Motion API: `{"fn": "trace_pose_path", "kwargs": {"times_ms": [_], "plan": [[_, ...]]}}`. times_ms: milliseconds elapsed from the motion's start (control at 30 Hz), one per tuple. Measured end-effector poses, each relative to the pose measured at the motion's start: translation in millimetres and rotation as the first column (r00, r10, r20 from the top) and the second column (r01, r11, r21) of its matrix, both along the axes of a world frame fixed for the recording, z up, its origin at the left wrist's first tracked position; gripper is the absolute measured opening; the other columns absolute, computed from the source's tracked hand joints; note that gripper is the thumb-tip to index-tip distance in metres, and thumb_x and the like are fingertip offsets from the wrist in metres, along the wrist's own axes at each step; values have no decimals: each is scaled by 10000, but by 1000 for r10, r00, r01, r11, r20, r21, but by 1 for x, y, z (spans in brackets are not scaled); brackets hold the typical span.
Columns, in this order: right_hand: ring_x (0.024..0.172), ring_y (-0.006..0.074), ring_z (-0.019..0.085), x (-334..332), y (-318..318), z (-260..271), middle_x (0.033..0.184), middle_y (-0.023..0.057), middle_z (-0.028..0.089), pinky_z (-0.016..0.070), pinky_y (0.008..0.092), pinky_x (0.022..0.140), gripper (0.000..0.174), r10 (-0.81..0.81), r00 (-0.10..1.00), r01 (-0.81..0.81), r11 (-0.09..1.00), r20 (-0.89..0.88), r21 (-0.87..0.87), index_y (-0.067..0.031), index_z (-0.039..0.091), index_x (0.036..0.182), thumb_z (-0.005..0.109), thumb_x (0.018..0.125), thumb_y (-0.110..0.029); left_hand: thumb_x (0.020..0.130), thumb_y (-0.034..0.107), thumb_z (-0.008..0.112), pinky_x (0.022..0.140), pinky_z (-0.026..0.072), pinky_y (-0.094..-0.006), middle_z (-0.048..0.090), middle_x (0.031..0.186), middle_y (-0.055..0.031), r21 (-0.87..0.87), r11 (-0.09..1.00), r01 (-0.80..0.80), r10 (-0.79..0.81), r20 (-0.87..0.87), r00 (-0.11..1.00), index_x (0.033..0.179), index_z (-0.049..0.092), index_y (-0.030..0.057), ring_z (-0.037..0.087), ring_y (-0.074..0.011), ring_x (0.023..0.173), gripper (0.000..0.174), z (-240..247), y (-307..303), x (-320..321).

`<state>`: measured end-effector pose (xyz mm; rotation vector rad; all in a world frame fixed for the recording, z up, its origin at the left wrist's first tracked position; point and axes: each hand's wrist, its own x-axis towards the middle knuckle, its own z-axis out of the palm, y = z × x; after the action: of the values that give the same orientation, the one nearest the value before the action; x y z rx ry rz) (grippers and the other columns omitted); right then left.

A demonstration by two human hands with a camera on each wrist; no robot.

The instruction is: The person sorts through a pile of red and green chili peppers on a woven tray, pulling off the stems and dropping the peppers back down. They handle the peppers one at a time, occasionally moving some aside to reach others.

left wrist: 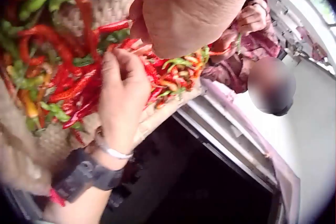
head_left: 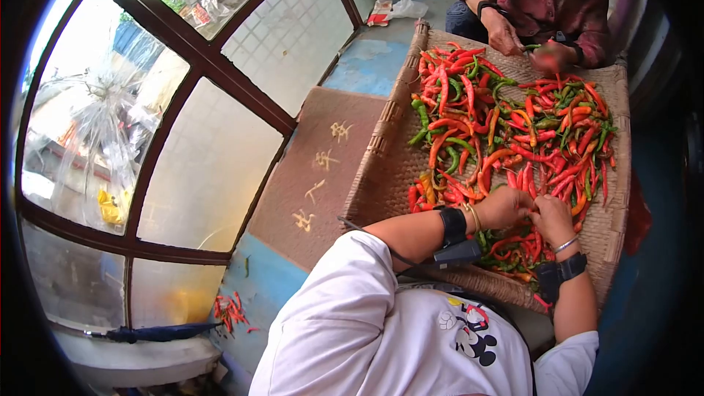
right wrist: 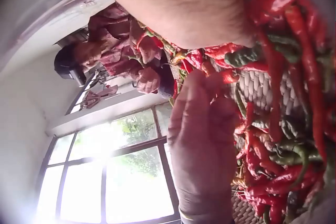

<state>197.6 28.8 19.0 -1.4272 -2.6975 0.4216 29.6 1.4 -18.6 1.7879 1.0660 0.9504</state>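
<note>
Red, orange and green chili peppers (head_left: 543,154) cover a large woven tray (head_left: 378,180). Over its near side my left hand (head_left: 506,207) and right hand (head_left: 554,221) meet, fingertips almost together. Thumb and forefinger of the right hand (left wrist: 123,85) come together in a pinch in the left wrist view, above a bed of red chilies (left wrist: 79,98). In the right wrist view the fingers of my left hand (right wrist: 202,129) are bent, and a red chili pepper (right wrist: 229,76) shows at their tips. Most of what the fingers hold is hidden by the hands.
Across the tray another person (head_left: 543,7) in a dark red patterned shirt handles a chili. A brown mat (head_left: 323,154) lies by the glazed door frame at left. Several chilies (head_left: 231,312) lie on the blue floor near an umbrella (head_left: 165,332).
</note>
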Motion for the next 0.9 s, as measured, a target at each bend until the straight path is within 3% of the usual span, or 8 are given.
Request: {"fn": "trace_pose_path", "kwargs": {"times_ms": [67, 267, 433, 500, 600, 633, 767, 900], "plan": [[772, 314, 560, 5, 1, -7, 780, 131, 573, 443, 409, 666, 136, 6, 999, -6, 1000, -41, 7, -44, 562, 753, 643, 655, -93, 717, 91, 617, 658, 472, -326, 616, 787, -151, 62, 993, 98, -88, -153, 984, 895, 618, 7, 605, -247, 736, 197, 1, -3, 2], [758, 309, 568, 6, -2, -9, 756, 127, 580, 444, 408, 654, 119, -5, 998, 6, 1000, -66, 14, -55, 562, 736, 636, 652, -94, 709, 122, 639, 687, 463, -338, 608, 788, -152, -159, 987, 39, -53, -88, 995, 893, 620, 5, 594, -266, 754, 219, -10, -3, 1], [742, 314, 574, 3, -3, -13, 723, 132, 590, 447, 400, 635, 114, -103, 992, 100, 994, -77, -44, -64, 572, 741, 628, 643, -79, 711, 133, 644, 686, 464, -334, 603, 807, -152, -108, 992, 71, -89, -165, 982, 897, 619, 3, 594, -263, 756, 228, -9, -1, -1], [720, 317, 574, 4, 1, -20, 714, 136, 593, 446, 396, 618, 115, -193, 970, 175, 977, -149, -121, -65, 574, 742, 625, 641, -83, 713, 135, 645, 683, 464, -333, 601, 814, -153, -98, 992, 75, -92, -174, 980, 899, 617, 1, 594, -262, 760, 231, -10, -1, -2], [697, 319, 575, 5, 4, -16, 695, 132, 592, 444, 395, 602, 116, -206, 945, 188, 978, -253, -96, -61, 574, 746, 618, 640, -78, 698, 139, 648, 676, 462, -349, 597, 801, -149, -90, 991, 102, -117, -179, 977, 897, 616, 6, 589, -276, 764, 242, -8, -1, -3], [659, 303, 578, 4, 6, -8, 662, 127, 586, 442, 382, 582, 118, -239, 940, 214, 969, -243, -127, -45, 569, 744, 621, 641, -67, 691, 143, 644, 674, 459, -361, 595, 797, -150, -21, 992, 126, -127, -228, 965, 885, 618, 16, 586, -284, 765, 233, -6, -2, -4], [602, 265, 562, 8, 8, -1, 625, 111, 555, 429, 358, 552, 113, -181, 930, 144, 980, -320, -133, -16, 552, 738, 623, 653, -41, 673, 172, 626, 658, 458, -388, 596, 765, -136, 71, 985, 156, -116, -396, 911, 851, 632, 77, 583, -298, 748, 202, 3, -6, -6], [617, 275, 556, 8, 7, 4, 669, 124, 554, 428, 359, 563, 97, -109, 893, 85, 994, -437, -72, -3, 535, 737, 608, 674, -16, 681, 201, 617, 641, 463, -392, 601, 740, -116, 17, 990, 138, -112, -486, 867, 827, 637, 116, 587, -290, 727, 170, 11, -7, -8]]}}
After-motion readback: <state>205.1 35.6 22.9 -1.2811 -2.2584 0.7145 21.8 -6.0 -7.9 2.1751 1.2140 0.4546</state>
